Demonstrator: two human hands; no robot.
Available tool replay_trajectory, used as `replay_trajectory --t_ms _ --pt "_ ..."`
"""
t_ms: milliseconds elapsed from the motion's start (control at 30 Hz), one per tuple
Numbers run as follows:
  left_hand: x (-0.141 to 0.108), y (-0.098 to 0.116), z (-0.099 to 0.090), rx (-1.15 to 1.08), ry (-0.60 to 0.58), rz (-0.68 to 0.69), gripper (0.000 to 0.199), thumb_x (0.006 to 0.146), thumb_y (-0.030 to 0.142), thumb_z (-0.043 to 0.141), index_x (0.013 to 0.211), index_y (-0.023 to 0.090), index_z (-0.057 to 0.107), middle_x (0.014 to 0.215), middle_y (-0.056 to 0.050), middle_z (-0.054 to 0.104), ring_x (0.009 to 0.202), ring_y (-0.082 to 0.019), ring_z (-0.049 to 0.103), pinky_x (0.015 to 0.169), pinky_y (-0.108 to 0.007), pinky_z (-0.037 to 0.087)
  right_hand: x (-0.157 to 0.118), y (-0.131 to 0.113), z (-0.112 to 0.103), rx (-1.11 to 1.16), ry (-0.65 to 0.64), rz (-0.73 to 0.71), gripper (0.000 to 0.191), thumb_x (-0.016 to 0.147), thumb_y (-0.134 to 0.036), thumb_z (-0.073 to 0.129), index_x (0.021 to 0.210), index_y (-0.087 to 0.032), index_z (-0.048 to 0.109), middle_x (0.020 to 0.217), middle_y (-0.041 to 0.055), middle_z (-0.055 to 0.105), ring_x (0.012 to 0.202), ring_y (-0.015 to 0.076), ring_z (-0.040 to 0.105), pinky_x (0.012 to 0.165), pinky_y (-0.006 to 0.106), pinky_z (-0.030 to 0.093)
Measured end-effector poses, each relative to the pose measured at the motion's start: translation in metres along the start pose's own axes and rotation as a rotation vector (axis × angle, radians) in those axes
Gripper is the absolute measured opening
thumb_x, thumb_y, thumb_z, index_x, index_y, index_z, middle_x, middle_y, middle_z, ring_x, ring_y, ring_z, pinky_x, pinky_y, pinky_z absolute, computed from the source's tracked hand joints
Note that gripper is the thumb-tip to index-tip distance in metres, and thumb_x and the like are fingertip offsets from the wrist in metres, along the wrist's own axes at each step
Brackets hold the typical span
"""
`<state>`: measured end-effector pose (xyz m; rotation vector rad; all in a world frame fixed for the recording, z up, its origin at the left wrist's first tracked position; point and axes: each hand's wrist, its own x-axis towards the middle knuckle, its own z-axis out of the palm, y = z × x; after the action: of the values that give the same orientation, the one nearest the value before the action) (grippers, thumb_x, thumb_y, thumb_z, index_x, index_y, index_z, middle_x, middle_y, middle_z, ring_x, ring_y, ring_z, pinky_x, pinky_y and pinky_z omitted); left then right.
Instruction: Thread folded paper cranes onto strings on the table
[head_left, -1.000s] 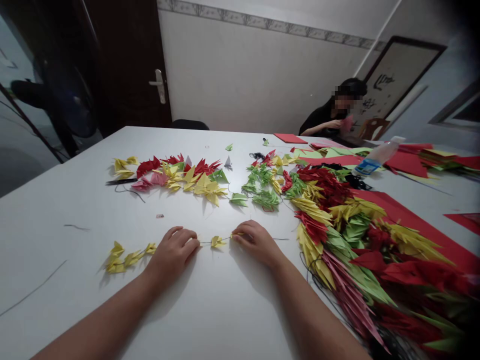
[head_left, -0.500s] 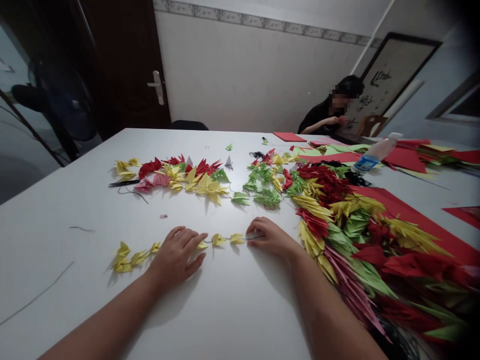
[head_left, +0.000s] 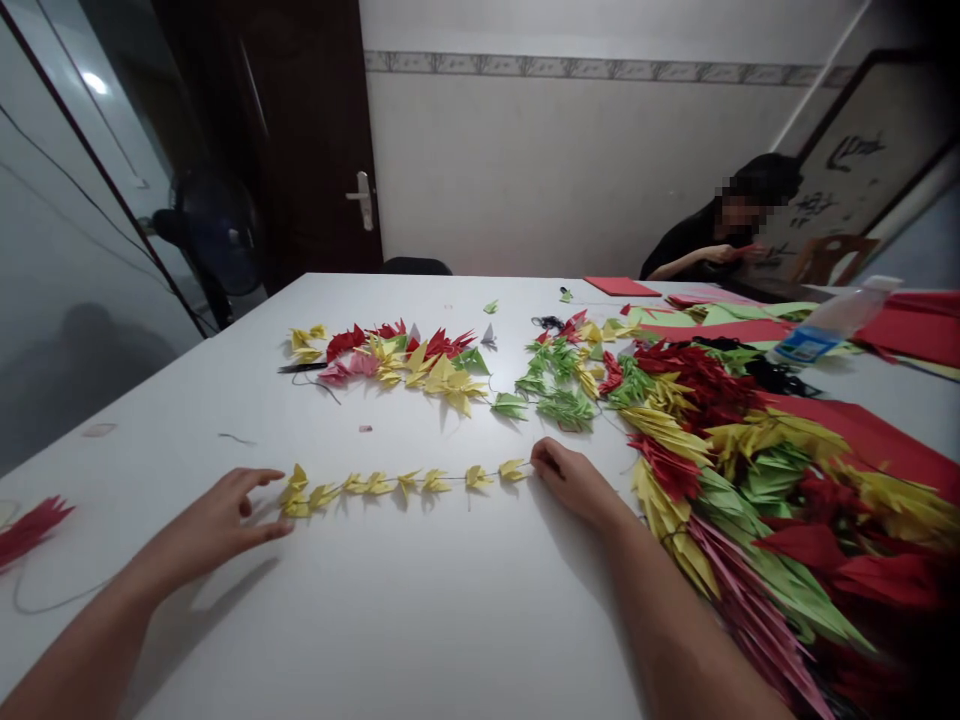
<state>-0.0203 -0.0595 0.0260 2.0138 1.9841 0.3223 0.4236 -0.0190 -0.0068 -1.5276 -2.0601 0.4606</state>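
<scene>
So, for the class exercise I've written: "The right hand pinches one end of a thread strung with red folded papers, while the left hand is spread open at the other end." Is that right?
Not quite: the head view shows that the folded papers on that thread are yellow, not red. The right hand and left hand are as you describe.

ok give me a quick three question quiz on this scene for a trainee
1. True or false: the left hand is closed in a fist.
2. What colour are the folded paper pieces on the held string? a) pink b) yellow c) green
3. Fill the gap: the held string is pinched by the ____ hand.

Key:
1. False, it is open.
2. b, yellow.
3. Right: the right hand grips it just beyond the last piece.
</scene>
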Motion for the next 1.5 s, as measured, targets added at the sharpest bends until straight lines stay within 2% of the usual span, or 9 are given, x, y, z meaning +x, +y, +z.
replay_trajectory --t_ms 167,400,567,700,967,1100,1200,1300,1500 --pt "0.004 0.01 0.018 -0.025 -0.002 0.055 0.051 0.07 0.055 0.049 0.109 0.022 0.055 0.098 -0.007 0.061 0.068 -0.019 0.058 0.065 -0.03 0.046 0.0 0.002 0.003 0.033 0.071 0.0 0.012 0.077 -0.029 0.037 0.077 -0.021 0.046 0.064 -0.0001 0.056 0.058 0.0153 0.051 0.056 0.027 0.039" --pt "0.01 0.01 0.003 -0.072 -0.008 0.033 0.049 0.072 0.054 0.048 0.106 0.021 0.055 0.103 -0.007 0.06 0.085 -0.022 0.058 0.072 -0.031 0.045 0.001 0.006 0.005 0.031 0.079 0.06 0.016 0.077 -0.032 0.037 0.079 -0.02 0.048 0.067 0.0015 0.057 0.06 0.0166 0.052 0.058 0.028 0.04" --pt "0.027 0.012 0.002 -0.128 0.009 0.04 0.053 0.076 0.055 0.042 0.114 0.02 0.05 0.102 -0.008 0.059 0.076 -0.018 0.058 0.069 -0.03 0.046 0.001 0.004 0.005 0.05 0.054 0.069 0.017 0.077 -0.033 0.038 0.081 -0.02 0.049 0.066 0.0007 0.055 0.059 0.0161 0.05 0.058 0.028 0.038" --pt "0.042 0.015 0.006 -0.059 -0.053 0.127 0.037 0.074 0.05 0.045 0.088 0.02 0.063 0.094 -0.006 0.062 0.073 -0.018 0.058 0.068 -0.029 0.044 0.0 0.005 0.004 0.145 0.064 0.095 0.019 0.075 -0.033 0.042 0.083 -0.019 0.051 0.063 -0.0009 0.054 0.057 0.0149 0.048 0.057 0.027 0.037" --pt "0.04 0.008 0.011 -0.056 0.186 0.044 0.035 0.075 0.05 0.042 0.075 0.02 0.06 0.09 -0.006 0.065 0.08 -0.023 0.059 0.068 -0.029 0.042 0.002 0.003 0.005 0.488 0.118 0.192 0.024 0.07 -0.039 0.051 0.079 -0.017 0.053 0.064 -0.0005 0.052 0.063 0.0145 0.049 0.061 0.027 0.038" --pt "0.036 0.015 0.003 -0.143 0.393 -0.022 0.032 0.073 0.047 0.045 0.079 0.02 0.059 0.091 -0.004 0.064 0.08 -0.022 0.058 0.072 -0.031 0.044 0.003 -0.003 -0.002 0.599 0.062 0.299 0.029 0.071 -0.043 0.047 0.085 -0.018 0.051 0.063 -0.0015 0.051 0.058 0.013 0.047 0.058 0.027 0.038" --pt "0.027 0.043 -0.002 -0.435 0.49 -0.097 0.034 0.072 0.049 0.05 0.088 0.02 0.058 0.081 0.0 0.063 0.075 -0.019 0.059 0.075 -0.034 0.045 0.002 -0.011 -0.017 0.451 0.175 0.36 0.026 0.07 -0.041 0.048 0.081 -0.018 0.054 0.075 0.0031 0.054 0.069 0.0165 0.05 0.063 0.031 0.04" --pt "0.017 0.092 0.008 -0.974 0.376 -0.063 0.043 0.063 0.055 0.059 0.081 0.016 0.055 0.074 -0.001 0.061 0.069 -0.017 0.059 0.068 -0.031 0.049 -0.001 -0.034 -0.033 0.221 0.396 0.268 0.024 0.07 -0.04 0.051 0.077 -0.018 0.057 0.091 0.0083 0.055 0.087 0.0219 0.05 0.07 0.034 0.04" --pt "0.011 0.199 0.065 -1.319 -0.184 0.007 0.038 0.057 0.047 0.068 0.069 0.014 0.056 0.062 0.001 0.059 0.055 -0.011 0.055 0.059 -0.026 0.048 -0.017 -0.089 -0.018 0.517 0.047 0.048 0.027 0.08 -0.041 0.049 0.092 -0.019 0.056 0.082 0.0042 0.058 0.07 0.0143 0.052 0.061 0.027 0.041"
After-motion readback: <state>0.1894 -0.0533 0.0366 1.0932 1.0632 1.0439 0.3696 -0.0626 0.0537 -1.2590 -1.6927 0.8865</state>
